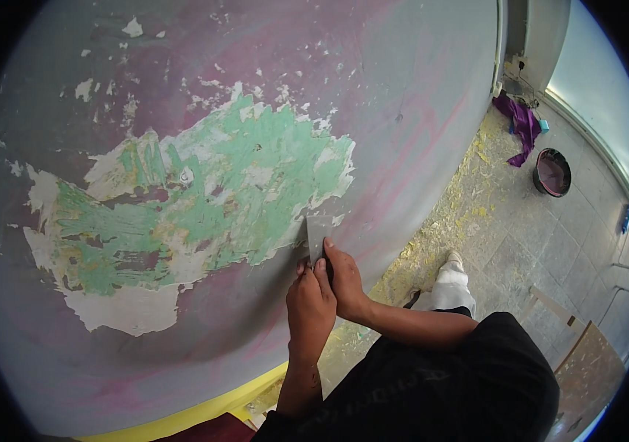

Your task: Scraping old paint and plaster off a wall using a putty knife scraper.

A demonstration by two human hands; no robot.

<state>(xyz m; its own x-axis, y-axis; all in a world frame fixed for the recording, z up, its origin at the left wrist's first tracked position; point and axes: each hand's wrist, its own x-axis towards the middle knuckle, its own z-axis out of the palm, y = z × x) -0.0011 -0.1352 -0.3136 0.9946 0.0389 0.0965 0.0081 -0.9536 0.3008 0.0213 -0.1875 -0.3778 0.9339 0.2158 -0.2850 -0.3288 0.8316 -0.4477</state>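
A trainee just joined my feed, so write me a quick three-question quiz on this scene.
1. What do the left hand and right hand grip?
a) paintbrush
b) flat scraper
c) roller

2. True or false: the purple cloth lies inside the black bucket.

3. Fill in: the jagged patch on the wall is mostly ____.

Key: 1 b; 2 false, it lies on the floor; 3 green.

The left fisheye camera, worn on the person's head, looks down from close above the left hand [311, 308] and right hand [347, 283], facing the patchy wall [255, 158], tiled floor [532, 250] rightward.
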